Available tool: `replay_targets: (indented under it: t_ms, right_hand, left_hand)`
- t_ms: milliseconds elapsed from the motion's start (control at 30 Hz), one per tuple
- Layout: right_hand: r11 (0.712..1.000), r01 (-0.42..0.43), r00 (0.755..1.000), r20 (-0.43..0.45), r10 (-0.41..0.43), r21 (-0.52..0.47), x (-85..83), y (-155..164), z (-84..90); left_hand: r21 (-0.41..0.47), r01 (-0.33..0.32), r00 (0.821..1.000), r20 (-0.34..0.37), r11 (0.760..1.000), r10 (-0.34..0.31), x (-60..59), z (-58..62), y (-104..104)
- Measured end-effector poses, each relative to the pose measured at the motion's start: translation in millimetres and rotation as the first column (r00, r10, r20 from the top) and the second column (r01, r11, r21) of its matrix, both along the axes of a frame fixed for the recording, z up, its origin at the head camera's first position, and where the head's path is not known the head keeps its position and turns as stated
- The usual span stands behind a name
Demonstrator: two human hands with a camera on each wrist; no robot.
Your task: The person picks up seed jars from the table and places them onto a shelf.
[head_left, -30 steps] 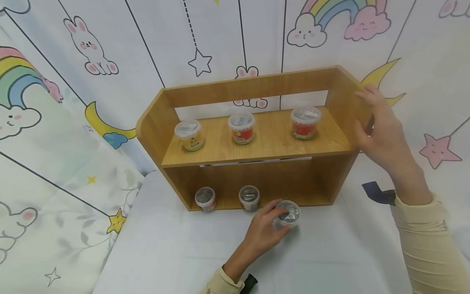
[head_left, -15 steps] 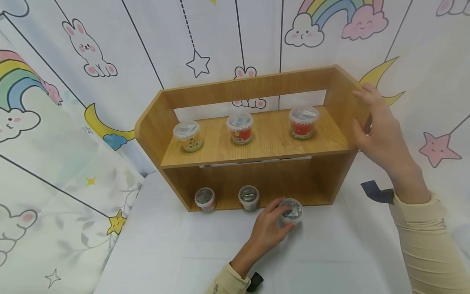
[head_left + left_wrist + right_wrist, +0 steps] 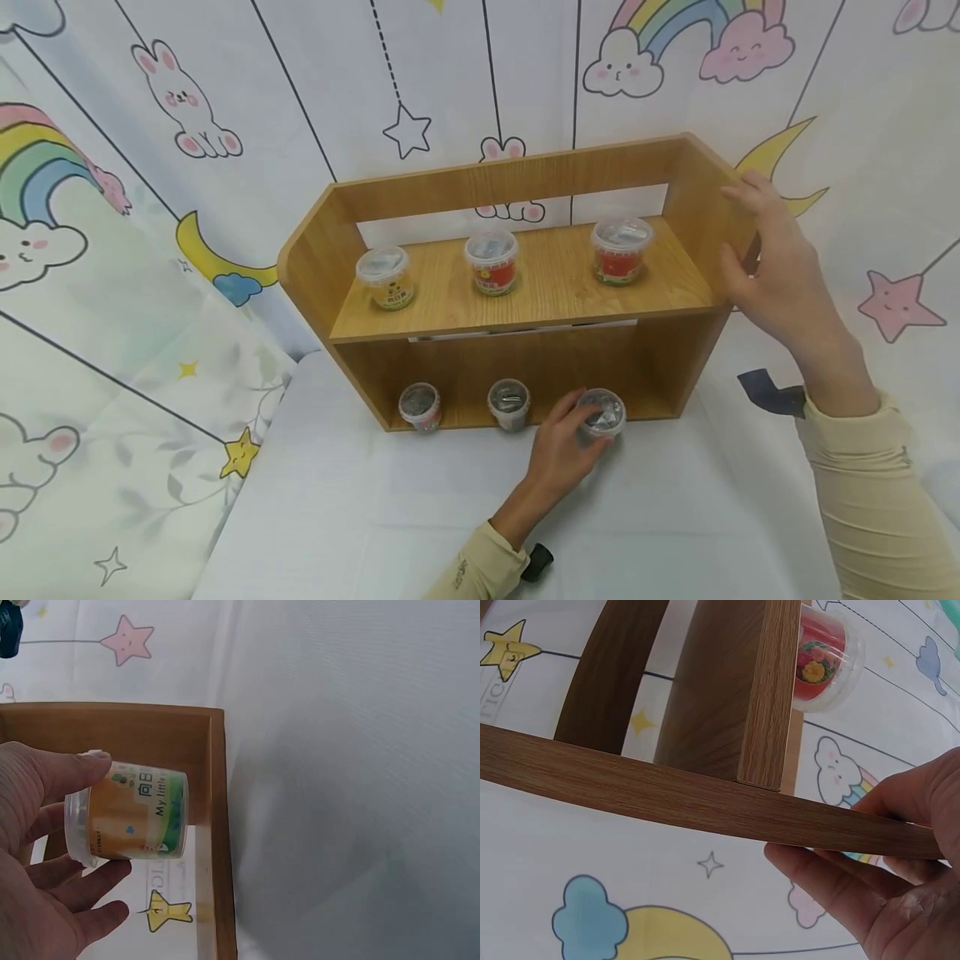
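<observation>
Thumb and fingers of my left hand point(image 3: 558, 454) pinch a small lidded plastic tub point(image 3: 609, 410) near its lid, at the front of the lower shelf. In the left wrist view this tub point(image 3: 139, 814) shows an orange and green label. It appears above the base, before the lower compartment. My right hand point(image 3: 783, 275) grips the right side panel of the wooden shelf unit point(image 3: 517, 312). The right wrist view shows thumb and fingers on either side of that panel point(image 3: 682, 799).
Two tubs stand on the lower shelf: a left one point(image 3: 420, 405) and a middle one point(image 3: 510, 403). The upper shelf carries a yellow-labelled tub point(image 3: 390, 279) and two red-labelled tubs, one central point(image 3: 492, 265), one right point(image 3: 621, 252). A white cloth point(image 3: 337, 500) covers the table.
My left hand has carried the pinched tub a little to the right and forward, up to the lower shelf's front edge. The right hand and the shelf unit stay put.
</observation>
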State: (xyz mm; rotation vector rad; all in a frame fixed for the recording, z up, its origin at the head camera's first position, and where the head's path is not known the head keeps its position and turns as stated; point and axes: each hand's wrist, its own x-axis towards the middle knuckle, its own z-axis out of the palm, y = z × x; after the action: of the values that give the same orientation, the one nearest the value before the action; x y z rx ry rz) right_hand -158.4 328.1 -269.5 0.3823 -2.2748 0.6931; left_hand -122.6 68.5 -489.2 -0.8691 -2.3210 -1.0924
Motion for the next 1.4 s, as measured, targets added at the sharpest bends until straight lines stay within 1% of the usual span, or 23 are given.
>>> replay_targets:
  t_ms: [67,233,433,567,700,767,900,1033,1100,1333,1400]
  right_hand:
    - [1.000,0.003,1.000,0.006,-0.003,0.000,0.4,0.0,0.1]
    - [1.000,0.000,1.000,0.019,0.000,-0.012,1.2,-0.5,0.1]
    - [1.000,0.004,1.000,0.011,-0.004,-0.009,1.6,-0.6,-0.1]
    - [1.000,0.003,1.000,0.003,-0.003,-0.001,1.3,-0.6,-0.3]
    - [1.000,0.006,1.000,0.008,-0.006,-0.001,1.2,-0.4,0.3]
    - [1.000,0.012,1.000,0.014,-0.012,0.000,1.5,-0.4,0.6]
    - [1.000,0.019,1.000,0.018,-0.019,0.004,1.9,-0.9,0.9]
    - [1.000,0.009,1.000,0.006,-0.009,0.003,2.0,-1.0,0.8]
    - [1.000,0.005,1.000,0.000,-0.005,0.002,1.9,-0.6,0.5]
    - [1.000,0.009,1.000,0.005,-0.009,0.003,1.6,0.3,0.2]
    - [1.000,0.010,1.000,0.008,-0.011,0.005,1.7,0.3,0.1]
  left_hand:
    - [0.005,-0.008,1.000,-0.002,1.000,0.008,-2.0,-0.8,3.6]
    - [0.006,-0.038,0.999,0.016,0.999,0.038,-6.4,-5.1,13.6]
    - [0.001,-0.069,0.996,0.057,0.998,0.069,-10.4,-10.9,23.0]
    - [-0.016,-0.093,0.993,0.070,0.996,0.094,-13.3,-11.4,26.5]
    - [-0.035,-0.115,0.992,0.038,0.993,0.117,-17.2,-11.6,29.1]
    - [-0.034,-0.109,0.993,0.037,0.993,0.111,-19.0,-12.1,30.4]
    - [-0.048,-0.106,0.992,0.068,0.993,0.109,-20.9,-13.0,33.2]
    - [-0.081,-0.130,0.987,0.087,0.988,0.137,-20.9,-11.9,35.0]
    - [-0.092,-0.142,0.985,0.083,0.986,0.150,-20.9,-11.5,35.7]
    - [-0.115,-0.182,0.982,0.028,0.977,0.187,-21.8,-11.2,36.3]
    - [-0.114,-0.188,0.981,0.022,0.975,0.192,-22.3,-11.1,36.3]
